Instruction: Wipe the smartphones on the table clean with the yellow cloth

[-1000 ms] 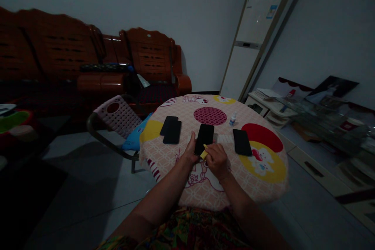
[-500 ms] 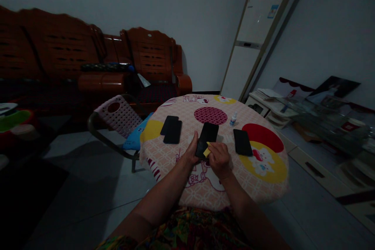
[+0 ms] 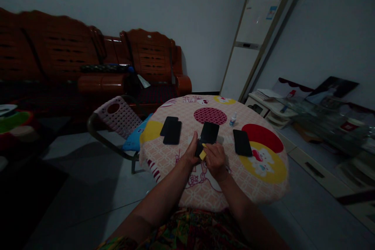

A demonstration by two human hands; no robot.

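A dark smartphone (image 3: 209,132) is tilted up above the table, its lower left edge gripped by my left hand (image 3: 191,150) with the thumb along the side. My right hand (image 3: 215,158) is closed on a small yellow cloth (image 3: 203,153), which lies against the lower part of the screen. Left of my hands, a black phone (image 3: 172,133) partly overlaps another dark phone (image 3: 167,124) on the table. A further black phone (image 3: 242,143) lies to the right. Behind it stands a small clear bottle (image 3: 233,119) with a blue and white label.
The round table wears a patterned pink cloth (image 3: 187,199). A woven chair (image 3: 118,119) with a blue cushion stands at its left. Wooden sofas (image 3: 149,56) line the wall. A tall white air conditioner (image 3: 241,62) and a low cabinet (image 3: 315,170) stand to the right.
My right hand has slid slightly left and down with the yellow cloth over the phone's lower screen. The left hand and the phone stay nearly in place.
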